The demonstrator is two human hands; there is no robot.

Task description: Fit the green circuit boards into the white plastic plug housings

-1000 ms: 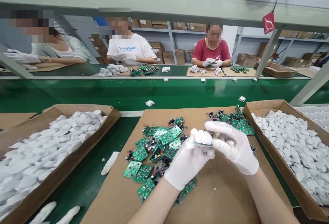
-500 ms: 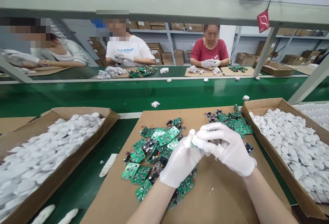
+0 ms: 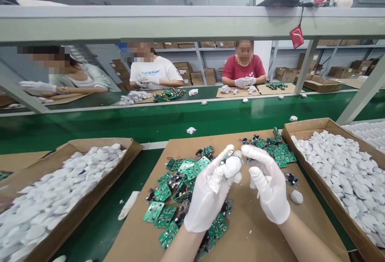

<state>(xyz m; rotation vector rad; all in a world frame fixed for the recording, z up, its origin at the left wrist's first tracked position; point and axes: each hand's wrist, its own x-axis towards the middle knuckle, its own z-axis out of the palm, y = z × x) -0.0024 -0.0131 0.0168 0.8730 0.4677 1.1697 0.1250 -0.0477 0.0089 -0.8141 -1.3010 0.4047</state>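
In white gloves, both hands are above the brown cardboard sheet [image 3: 252, 238]. My left hand [image 3: 206, 198] is closed on a small circuit board with a rounded white lump [image 3: 232, 167] on it; part of a component shows by the fingertips. Just to the right, my right hand [image 3: 270, 187] is empty, thumb and fingers apart, not touching the board. A loose white lump [image 3: 296, 197] lies on the cardboard beyond the right wrist, near a single dark-sided board [image 3: 291, 179]. Left of and under my left arm spreads a pile of green circuit boards [image 3: 162, 193].
A smaller group of boards [image 3: 281, 151] lies at the back right. Cardboard trays of white lumps stand at left [image 3: 132, 149] and right [image 3: 319, 123]. Beyond runs a green conveyor [image 3: 150, 123] carrying lump-covered boards [image 3: 191, 130]. A metal frame [image 3: 180, 25] crosses overhead; several people sit opposite.
My right hand has let go of the board and drawn back, opening. The left hand has tilted the board upward. Boards on the conveyor have moved right, and the view has tipped up.
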